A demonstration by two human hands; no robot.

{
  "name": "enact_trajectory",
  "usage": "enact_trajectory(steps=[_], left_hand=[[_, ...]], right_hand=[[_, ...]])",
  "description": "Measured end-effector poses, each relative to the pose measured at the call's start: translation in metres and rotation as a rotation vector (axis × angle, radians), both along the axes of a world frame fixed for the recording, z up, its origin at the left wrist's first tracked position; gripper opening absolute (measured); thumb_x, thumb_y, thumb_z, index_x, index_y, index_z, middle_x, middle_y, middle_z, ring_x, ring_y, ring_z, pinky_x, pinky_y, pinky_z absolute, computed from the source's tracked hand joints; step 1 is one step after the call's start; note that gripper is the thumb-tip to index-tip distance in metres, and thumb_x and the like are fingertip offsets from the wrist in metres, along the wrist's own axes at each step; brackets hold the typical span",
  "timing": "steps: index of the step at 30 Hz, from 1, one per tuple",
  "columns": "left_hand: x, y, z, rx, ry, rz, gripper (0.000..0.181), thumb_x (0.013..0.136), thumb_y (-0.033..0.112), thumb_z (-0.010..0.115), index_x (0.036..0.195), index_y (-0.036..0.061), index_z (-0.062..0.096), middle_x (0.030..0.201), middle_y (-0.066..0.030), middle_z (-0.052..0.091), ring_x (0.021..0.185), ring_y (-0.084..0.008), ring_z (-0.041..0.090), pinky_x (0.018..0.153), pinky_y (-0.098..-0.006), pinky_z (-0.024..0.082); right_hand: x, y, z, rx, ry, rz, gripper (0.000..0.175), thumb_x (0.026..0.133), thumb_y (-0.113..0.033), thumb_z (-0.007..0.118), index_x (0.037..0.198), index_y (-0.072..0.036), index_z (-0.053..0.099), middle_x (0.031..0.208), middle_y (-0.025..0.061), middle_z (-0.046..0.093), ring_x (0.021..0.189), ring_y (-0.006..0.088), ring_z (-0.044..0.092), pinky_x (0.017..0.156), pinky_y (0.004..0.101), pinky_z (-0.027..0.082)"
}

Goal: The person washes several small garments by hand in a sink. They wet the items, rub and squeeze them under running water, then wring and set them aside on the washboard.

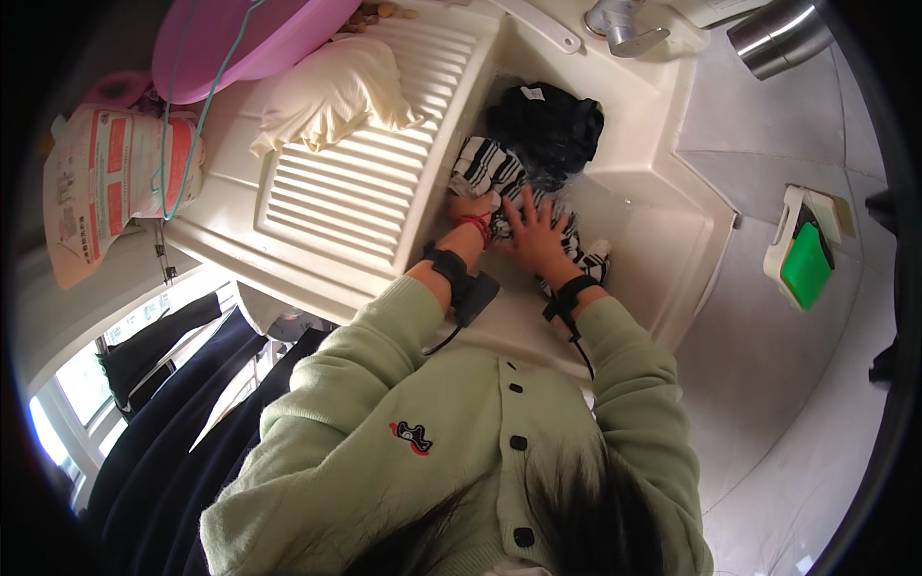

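Both my hands are down in the cream laundry sink (634,216), on a wet black-and-white striped cloth (484,167). My left hand (475,209), with a red bracelet at the wrist, is at the cloth's left part; its fingers are partly hidden, so its grip is unclear. Spread fingers of my right hand (534,234) rest over the cloth's middle. Beyond them a dark wet garment (545,126) with a white tag lies in the basin, touching the striped cloth. Black straps with cables circle both wrists.
A cream cloth (338,90) lies on the ribbed washboard (346,201) at the left. Past it are a pink basin (245,43), a teal hanger (189,173) and a printed plastic bag (108,180). A faucet (625,32) stands behind the sink; a green-faced holder (807,266) is on the right wall.
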State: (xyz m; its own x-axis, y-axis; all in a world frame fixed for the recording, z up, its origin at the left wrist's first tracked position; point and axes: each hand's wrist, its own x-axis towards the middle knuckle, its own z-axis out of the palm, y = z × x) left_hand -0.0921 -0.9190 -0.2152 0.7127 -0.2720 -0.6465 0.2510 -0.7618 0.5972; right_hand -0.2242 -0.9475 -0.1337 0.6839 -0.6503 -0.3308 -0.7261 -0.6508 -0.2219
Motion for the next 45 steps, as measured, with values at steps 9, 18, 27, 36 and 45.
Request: enact_trajectory(steps=[9,18,27,36,45], left_hand=[[-0.003,-0.01,0.029,-0.152,-0.135,0.047,0.086,0.054,0.039,0.081,0.116,-0.0096,0.048,0.12,-0.0246,0.051,0.112,-0.0354,0.05,0.092,-0.0393,0.042],[-0.003,-0.02,0.032,-0.276,-0.14,0.071,0.094,0.061,0.044,0.078,0.129,-0.0051,0.036,0.126,-0.023,0.046,0.115,-0.0364,0.046,0.097,-0.0404,0.036],[-0.01,-0.031,0.067,-0.301,1.489,0.148,0.038,0.086,0.043,0.053,0.08,0.0066,0.062,0.07,-0.01,0.065,0.063,-0.0248,0.062,0.064,-0.0358,0.053],[-0.028,-0.025,0.099,-0.672,1.016,0.057,0.027,0.084,0.015,0.053,0.108,0.0012,0.057,0.096,-0.0115,0.064,0.091,-0.0229,0.062,0.082,-0.0362,0.05],[-0.016,-0.019,0.093,-0.552,-0.072,-0.584,0.036,0.067,0.02,0.072,0.093,-0.0004,0.059,0.088,-0.0131,0.063,0.079,-0.0241,0.06,0.069,-0.034,0.048]], right_hand=[[0.009,-0.023,-0.016,-0.015,0.075,-0.104,0.076,0.068,-0.036,0.07,0.135,-0.037,0.033,0.144,0.0092,0.026,0.125,0.0413,0.031,0.088,0.0604,0.033],[-0.014,-0.053,-0.011,0.449,-0.257,-0.294,0.05,0.058,-0.006,0.073,0.105,-0.014,0.058,0.125,0.0198,0.042,0.106,0.0425,0.049,0.086,0.0394,0.044],[-0.033,-0.023,0.093,0.455,-0.702,0.001,0.035,0.069,-0.012,0.074,0.097,-0.004,0.056,0.117,0.0167,0.051,0.105,0.0337,0.051,0.088,0.0379,0.043],[-0.039,-0.033,0.052,0.429,-0.849,-0.602,0.03,0.09,-0.025,0.052,0.101,0.003,0.053,0.081,0.0138,0.058,0.076,0.0164,0.053,0.07,0.0296,0.043],[-0.072,-0.041,0.017,0.472,-0.037,-0.35,0.033,0.089,-0.029,0.047,0.097,0.0,0.058,0.087,0.0171,0.063,0.085,0.0343,0.059,0.075,0.0379,0.045]])
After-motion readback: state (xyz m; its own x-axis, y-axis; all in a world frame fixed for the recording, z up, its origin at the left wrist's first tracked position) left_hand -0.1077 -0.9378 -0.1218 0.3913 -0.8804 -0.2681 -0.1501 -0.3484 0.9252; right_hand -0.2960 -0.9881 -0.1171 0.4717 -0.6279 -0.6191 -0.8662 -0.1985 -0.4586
